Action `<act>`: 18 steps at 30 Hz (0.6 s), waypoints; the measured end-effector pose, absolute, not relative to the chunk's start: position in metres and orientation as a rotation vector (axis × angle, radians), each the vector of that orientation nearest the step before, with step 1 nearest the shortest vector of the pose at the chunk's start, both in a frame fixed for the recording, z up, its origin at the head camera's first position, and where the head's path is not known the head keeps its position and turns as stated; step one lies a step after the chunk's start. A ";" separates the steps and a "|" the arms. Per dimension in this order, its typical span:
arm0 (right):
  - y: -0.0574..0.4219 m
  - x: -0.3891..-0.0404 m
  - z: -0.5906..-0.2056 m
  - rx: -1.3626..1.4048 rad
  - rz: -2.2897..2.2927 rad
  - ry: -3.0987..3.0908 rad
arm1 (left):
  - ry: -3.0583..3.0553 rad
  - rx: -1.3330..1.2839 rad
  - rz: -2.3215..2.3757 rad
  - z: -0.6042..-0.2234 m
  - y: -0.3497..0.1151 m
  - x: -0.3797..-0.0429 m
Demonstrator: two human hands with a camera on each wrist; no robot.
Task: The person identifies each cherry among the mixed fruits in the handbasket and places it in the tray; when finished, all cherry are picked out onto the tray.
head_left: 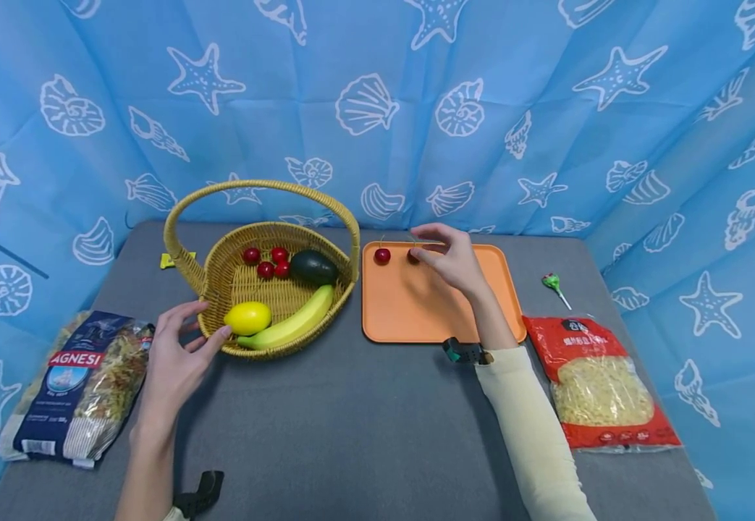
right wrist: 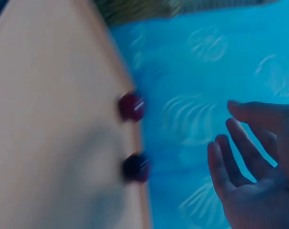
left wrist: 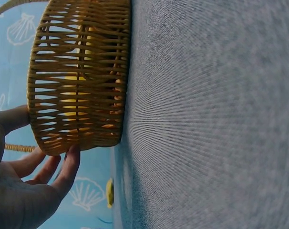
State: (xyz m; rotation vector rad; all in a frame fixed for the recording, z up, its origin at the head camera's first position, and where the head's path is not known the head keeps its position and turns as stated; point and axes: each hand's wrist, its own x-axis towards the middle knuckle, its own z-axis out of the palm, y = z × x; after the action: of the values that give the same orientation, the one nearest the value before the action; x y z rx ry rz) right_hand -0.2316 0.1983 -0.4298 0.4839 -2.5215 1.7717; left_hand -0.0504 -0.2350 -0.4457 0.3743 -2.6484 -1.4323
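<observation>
Clock positions are taken from the middle of the table, twelve at its far edge. Blue curtain (head_left: 325, 145) with white shells and starfish hangs from ten round to three, visibly creased. Below it, the table (head_left: 364, 427) has a grey woven surface. At eleven stands the basket (head_left: 263, 289), golden-brown wicker, openwork sides, tall arched handle. At one lies the tray (head_left: 410, 311), orange, flat, round-cornered, thin-rimmed. Bagged goods: navy AGNESI pasta bag (head_left: 67, 391) at nine, red pasta bag (head_left: 601, 383) at three. The left hand (head_left: 178, 351) grips the basket at its eight o'clock, thumb at the rim, fingers on the outer wall. The right hand (head_left: 453, 258) hovers over the tray's far side, thumb and loosely bent fingers apart, grasping nothing. Basket contents: banana (head_left: 292, 323) at five, dark avocado (head_left: 314, 268) at two, lemon (head_left: 247, 318) at seven. A green-wrapped lollipop (head_left: 553, 286) lies at two. Smallest: glossy red cherries, four in the basket (head_left: 265, 270) near its twelve, two stemmed ones on the tray (head_left: 382, 256) near its far edge, just apart.
</observation>
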 end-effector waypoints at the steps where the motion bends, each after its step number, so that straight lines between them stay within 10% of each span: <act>1: 0.196 -0.227 -0.424 0.514 1.783 -2.477 | -2.650 0.374 -1.430 -0.446 -0.235 -0.050; 18: 0.127 -0.149 -0.362 1.011 2.000 -2.194 | -2.617 0.336 -1.475 -0.446 -0.237 -0.050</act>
State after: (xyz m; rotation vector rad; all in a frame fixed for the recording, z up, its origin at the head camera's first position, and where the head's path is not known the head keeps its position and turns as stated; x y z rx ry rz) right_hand -0.1489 0.1273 -0.3618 1.0109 -2.1940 2.0002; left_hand -0.0497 -0.2373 -0.4456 0.3358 -2.6175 -1.4747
